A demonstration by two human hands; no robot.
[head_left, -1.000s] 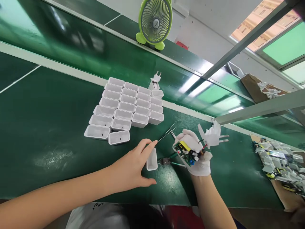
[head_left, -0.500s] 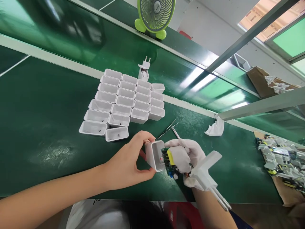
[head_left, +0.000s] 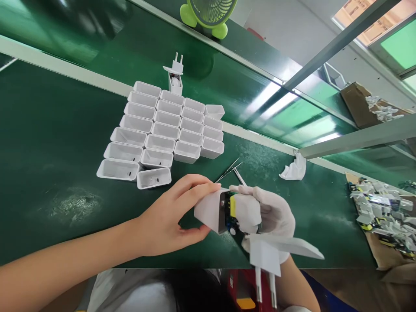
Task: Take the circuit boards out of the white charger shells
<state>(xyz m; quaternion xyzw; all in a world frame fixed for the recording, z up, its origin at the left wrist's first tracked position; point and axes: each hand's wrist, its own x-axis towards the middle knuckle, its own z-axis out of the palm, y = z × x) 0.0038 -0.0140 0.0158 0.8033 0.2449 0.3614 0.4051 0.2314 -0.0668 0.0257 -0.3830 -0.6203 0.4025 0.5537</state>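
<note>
My bare left hand point(head_left: 177, 212) grips a white plastic charger housing point(head_left: 211, 210) between thumb and fingers, its open end facing right. In my gloved right hand point(head_left: 276, 214) is a circuit board assembly point(head_left: 247, 211) with yellow tape and a white wrapped block. The board's left end sits at the mouth of the housing, partly inside it. A white plug cap point(head_left: 264, 255) with two metal pins hangs at the assembly's right end, pins pointing down. Just behind my hands lie tweezers point(head_left: 239, 175) on the green bench.
Rows of open white housings point(head_left: 167, 131) stand at centre left. Behind them is a housing with a plug point(head_left: 176, 80). White crumpled material point(head_left: 294, 168) lies at the right, near cardboard holding several board assemblies point(head_left: 380, 212). A green fan point(head_left: 211, 13) stands at the back.
The housing has turned, and the board's end now sits deeper in its mouth. My right hand has rotated the assembly, so the plug pins swung from lower right to straight down.
</note>
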